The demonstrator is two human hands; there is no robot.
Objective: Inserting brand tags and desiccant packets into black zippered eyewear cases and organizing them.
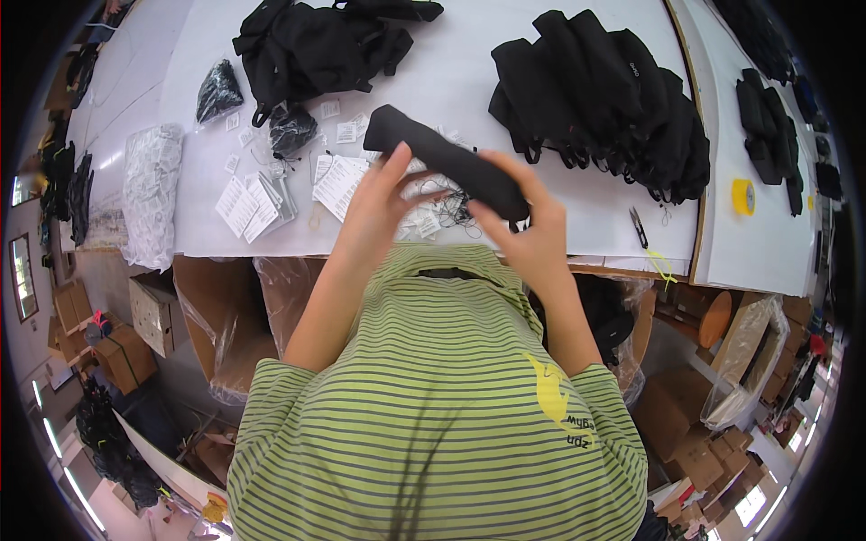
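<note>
A long black fabric pouch, shaped like a rolled tube, is held slantwise above the white table. My right hand closes on its right end, thumb on the near side and fingers over the far side. Close to the pouch's near edge is my left hand, slightly blurred, its thumb up against the fabric and its fingers spread apart. Beneath the pouch lie loose white tags with thin black strings, partly hidden by my hands. White printed cards lie to the left.
Black pouches are piled at the right, and black fabric items at the back left. A clear plastic-wrapped bundle sits on the left. Small snips lie near the front edge, and a yellow tape roll stands farther right. Cardboard boxes stand below the table.
</note>
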